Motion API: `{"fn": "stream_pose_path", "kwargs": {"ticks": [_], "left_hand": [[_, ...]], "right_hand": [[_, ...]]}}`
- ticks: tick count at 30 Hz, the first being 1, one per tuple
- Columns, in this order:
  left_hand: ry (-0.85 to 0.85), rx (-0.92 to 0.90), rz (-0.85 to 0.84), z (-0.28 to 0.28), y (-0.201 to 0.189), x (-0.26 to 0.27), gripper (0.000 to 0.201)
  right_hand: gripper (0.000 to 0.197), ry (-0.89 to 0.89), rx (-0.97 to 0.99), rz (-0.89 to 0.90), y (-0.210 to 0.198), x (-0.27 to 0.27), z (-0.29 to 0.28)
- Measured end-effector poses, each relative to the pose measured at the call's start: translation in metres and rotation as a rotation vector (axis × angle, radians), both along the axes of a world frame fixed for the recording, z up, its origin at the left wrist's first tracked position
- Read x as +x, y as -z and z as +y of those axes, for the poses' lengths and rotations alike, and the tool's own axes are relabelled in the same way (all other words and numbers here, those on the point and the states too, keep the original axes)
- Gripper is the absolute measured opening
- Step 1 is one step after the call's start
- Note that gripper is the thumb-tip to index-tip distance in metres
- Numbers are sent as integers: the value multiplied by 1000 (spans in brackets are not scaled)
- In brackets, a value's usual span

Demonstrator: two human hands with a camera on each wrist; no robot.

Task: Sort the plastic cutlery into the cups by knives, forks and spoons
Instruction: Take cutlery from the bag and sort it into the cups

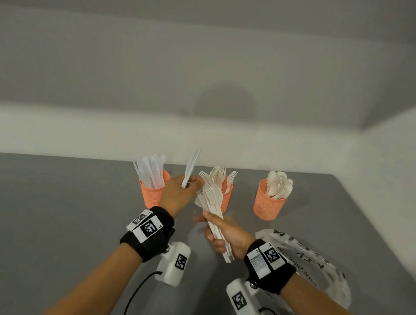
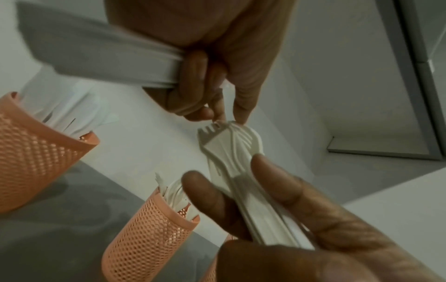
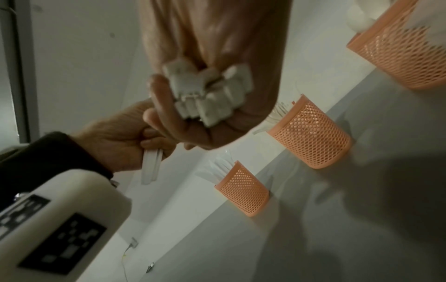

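On the gray table stood three orange cups just beyond the fingers, the right hand gripped a bundle of forks, and the left hand pinched what looked like knives.

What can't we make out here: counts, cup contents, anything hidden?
- Bundle of forks in the right hand: count unreadable in every view; overlapped, blurred.
- Knives in the left hand: number unclear, motion blur.
- Middle cup: head view, mostly behind the bundle.
- Plastic bag: contents hidden by the right arm.
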State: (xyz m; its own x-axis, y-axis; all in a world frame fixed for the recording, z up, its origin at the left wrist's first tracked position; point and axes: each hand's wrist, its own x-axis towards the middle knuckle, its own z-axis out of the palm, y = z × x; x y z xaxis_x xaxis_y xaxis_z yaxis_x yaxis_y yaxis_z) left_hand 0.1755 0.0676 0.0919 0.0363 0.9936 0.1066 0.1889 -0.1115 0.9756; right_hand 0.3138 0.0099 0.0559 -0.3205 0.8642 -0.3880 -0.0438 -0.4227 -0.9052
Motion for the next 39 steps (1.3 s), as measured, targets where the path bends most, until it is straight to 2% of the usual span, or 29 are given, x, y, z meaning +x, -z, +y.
{"fn": "stream_pose_path", "kwargs": {"ticks": [6, 10, 13, 16, 18, 20, 23, 28, 32, 35, 39], "left_hand": [[1, -44, 11, 2, -5, 3, 14], [-110, -37, 5, 3, -2, 5, 16], [-173, -27, -58, 1, 2, 9, 16], [-116, -78, -136, -12, 5, 16, 19], [-59, -161, -179, -22, 13, 22, 24], [-20, -234, -186, -30, 24, 29, 29], [-12, -244, -175, -35, 35, 35, 29], [-92, -267, -166, -25, 43, 23, 28], [-205, -385, -321, -6, 49, -5, 33], [-236, -298, -395, 20, 39, -27, 31], [-370, -104, -279, 60, 3, -45, 48]], "right_hand": [[34, 43, 18, -5, 1, 3, -1], [34, 171, 7, 45, 0, 5, 1], [26, 272, 15, 68, 2, 5, 4], [22, 328, 60, 36, 5, 2, 5], [25, 384, 101, 38, 8, -1, 7], [32, 427, 137, 19, 9, -4, 9], [35, 414, 182, -50, 14, -6, 9], [15, 426, 174, -70, 21, 0, 9], [11, 444, 118, -76, 25, 10, 9], [17, 406, 68, -86, 27, 17, 12], [20, 420, 2, -36, 25, 20, 16]]}}
